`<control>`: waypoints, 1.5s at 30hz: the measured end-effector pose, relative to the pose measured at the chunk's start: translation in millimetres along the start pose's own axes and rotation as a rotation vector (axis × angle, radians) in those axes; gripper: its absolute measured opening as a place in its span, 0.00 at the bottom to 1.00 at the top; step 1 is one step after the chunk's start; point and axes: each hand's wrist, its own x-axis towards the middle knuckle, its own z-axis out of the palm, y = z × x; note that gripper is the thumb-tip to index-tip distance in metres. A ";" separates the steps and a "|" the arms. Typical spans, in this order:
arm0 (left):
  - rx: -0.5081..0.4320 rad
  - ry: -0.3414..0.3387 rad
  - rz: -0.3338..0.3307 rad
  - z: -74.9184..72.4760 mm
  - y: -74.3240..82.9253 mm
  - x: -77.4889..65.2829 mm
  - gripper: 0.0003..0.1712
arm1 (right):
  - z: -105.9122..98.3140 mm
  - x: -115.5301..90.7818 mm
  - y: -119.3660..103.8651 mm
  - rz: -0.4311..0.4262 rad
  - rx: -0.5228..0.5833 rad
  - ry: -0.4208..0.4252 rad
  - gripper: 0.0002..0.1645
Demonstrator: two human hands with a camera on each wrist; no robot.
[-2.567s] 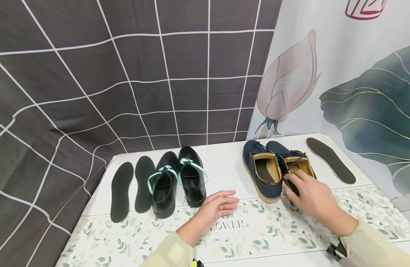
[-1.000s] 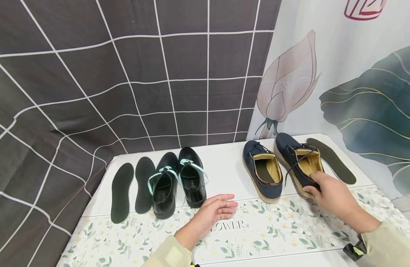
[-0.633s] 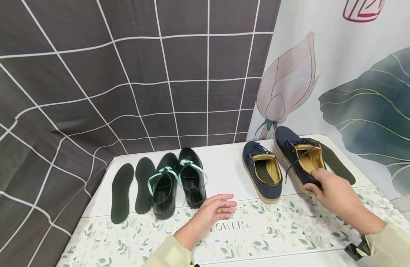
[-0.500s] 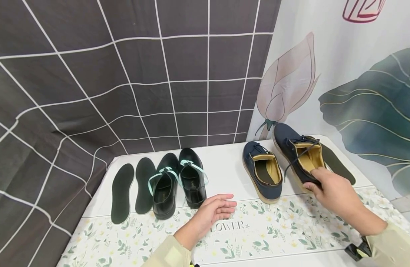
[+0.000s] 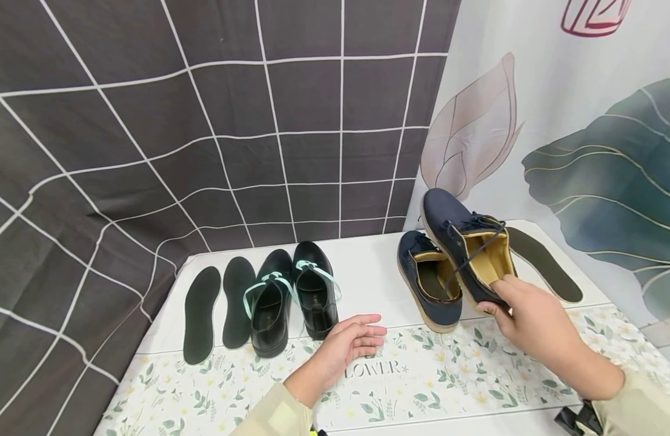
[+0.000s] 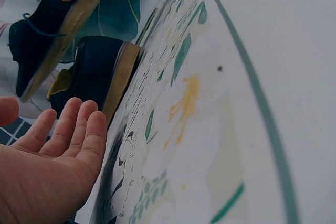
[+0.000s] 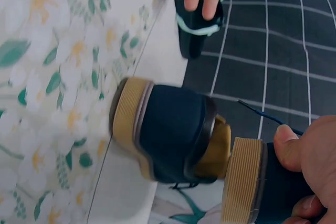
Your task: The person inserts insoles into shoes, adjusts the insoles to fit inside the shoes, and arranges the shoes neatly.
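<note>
My right hand grips a navy lace-up shoe by its heel, thumb outside and fingers inside the yellow-lined opening. The shoe is tilted toe-up, raised off the table, and its loose lace hangs over the side. Below and left of it, the other navy shoe rests on the table, partly covered in the head view. In the right wrist view the raised shoe's ribbed tan sole shows beside the standing shoe. My left hand lies over the printed cloth with relaxed, nearly straight fingers and holds nothing.
Black shoes with mint laces stand left of my left hand. Two dark insoles lie beyond them, and another insole lies at the far right. A dark gridded curtain backs the white table.
My right hand has gone from reaching into the right navy shoe to gripping its heel. It has raised that shoe, first rightward, then back left over its mate. My left hand stays nearly still.
</note>
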 end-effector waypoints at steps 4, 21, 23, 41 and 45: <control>0.001 0.005 0.002 -0.6 1.1 0.2 0.27 | 1.1 1.6 -10.6 -0.068 0.028 0.060 0.26; 0.014 0.028 0.065 9.0 12.1 2.2 0.34 | 13.7 5.6 -65.0 -0.180 0.130 0.094 0.32; 0.019 0.029 0.078 11.5 14.4 1.6 0.35 | 16.7 4.3 -69.4 -0.184 0.140 0.089 0.31; 0.007 0.061 0.090 24.0 28.8 -2.4 0.36 | 43.6 -5.1 -102.3 -0.255 0.160 0.015 0.17; -0.008 0.070 0.067 23.9 29.1 -3.1 0.38 | 49.0 -7.0 -108.1 -0.250 0.165 -0.022 0.19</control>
